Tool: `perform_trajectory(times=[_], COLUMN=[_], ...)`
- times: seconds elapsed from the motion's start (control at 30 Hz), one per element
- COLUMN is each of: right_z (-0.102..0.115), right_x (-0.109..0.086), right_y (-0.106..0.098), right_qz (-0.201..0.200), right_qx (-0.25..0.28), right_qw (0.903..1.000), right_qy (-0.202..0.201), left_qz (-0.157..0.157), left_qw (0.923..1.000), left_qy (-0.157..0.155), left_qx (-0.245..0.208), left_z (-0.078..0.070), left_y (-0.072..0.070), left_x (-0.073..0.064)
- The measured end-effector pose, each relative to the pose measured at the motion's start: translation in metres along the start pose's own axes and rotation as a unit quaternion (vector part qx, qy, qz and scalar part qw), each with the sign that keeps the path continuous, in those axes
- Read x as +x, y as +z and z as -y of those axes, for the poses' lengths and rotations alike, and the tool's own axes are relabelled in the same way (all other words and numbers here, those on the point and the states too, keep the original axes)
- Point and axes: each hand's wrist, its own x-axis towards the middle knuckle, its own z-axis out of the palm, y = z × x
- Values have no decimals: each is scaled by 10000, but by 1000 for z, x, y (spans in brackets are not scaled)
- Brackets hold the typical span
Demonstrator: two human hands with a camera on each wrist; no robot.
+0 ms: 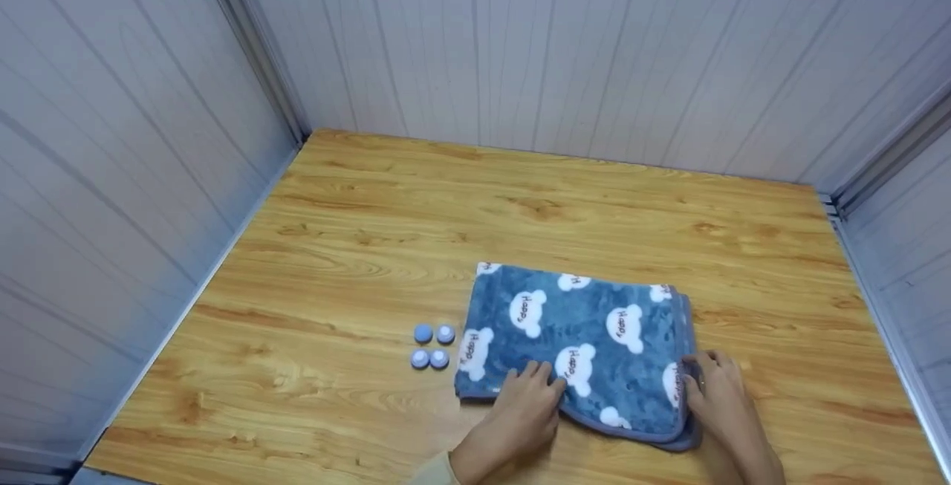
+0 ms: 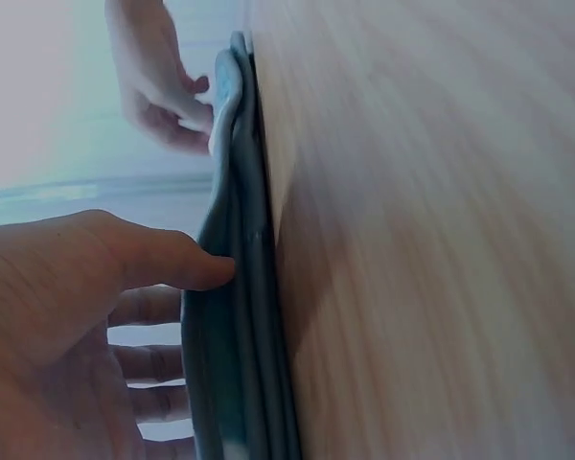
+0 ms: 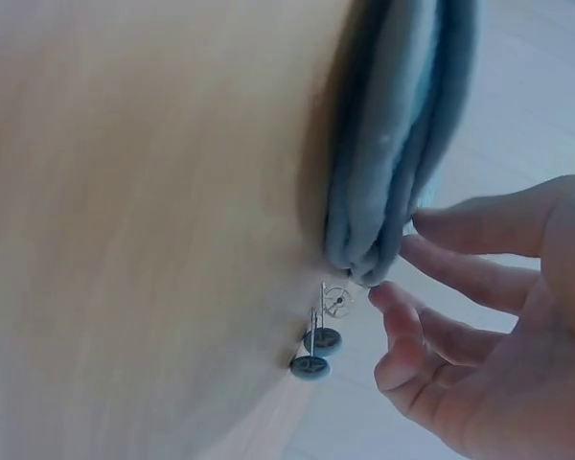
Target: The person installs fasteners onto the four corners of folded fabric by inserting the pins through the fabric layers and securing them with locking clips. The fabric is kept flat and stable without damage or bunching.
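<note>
A folded blue plush blanket with white bear heads lettered "Happy" lies near the front of the table. My left hand holds its front edge; in the left wrist view the thumb presses the side of the stacked layers, with the other fingers over the top. At the right edge, close to the front corner, my right hand has curved fingers. The right wrist view shows its thumb and fingertips pinching at the edge of the layered blanket.
Several small round blue-and-white pieces sit just left of the blanket. The wood-grain table is bounded by panelled walls at the back and sides. Dark discs with thin metal stems show past the blanket in the right wrist view.
</note>
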Motion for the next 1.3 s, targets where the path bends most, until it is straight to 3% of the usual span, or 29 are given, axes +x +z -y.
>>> perform_trajectory(times=[0.23,0.47,0.63,0.77,1.0,1.13,1.3], right_z=[-3,-8,-12,-16,-19,-20,-20], right_x=[5,9,13,14,15,15,13], right_y=[0,-4,-6,-5,-6,-9,-12], right_qz=[117,-7,159,70,114,178,254], right_qx=[-25,-62,-28,-95,-140,-166,-210], right_qw=[9997,9995,9984,9989,9990,9990,9989], right_qy=[213,297,533,450,399,372,331], left_qz=[-338,-485,-154,-68,134,243,14], left_qw=[9975,9929,9881,9834,9798,9784,9768], left_qy=[481,1056,1532,1805,1828,1881,2015], left_qx=[381,270,-52,170,793,817,718], left_z=[-23,-44,-59,-71,-80,-80,-78], left_y=[8,13,16,19,22,20,17], left_x=[15,29,38,47,51,53,56])
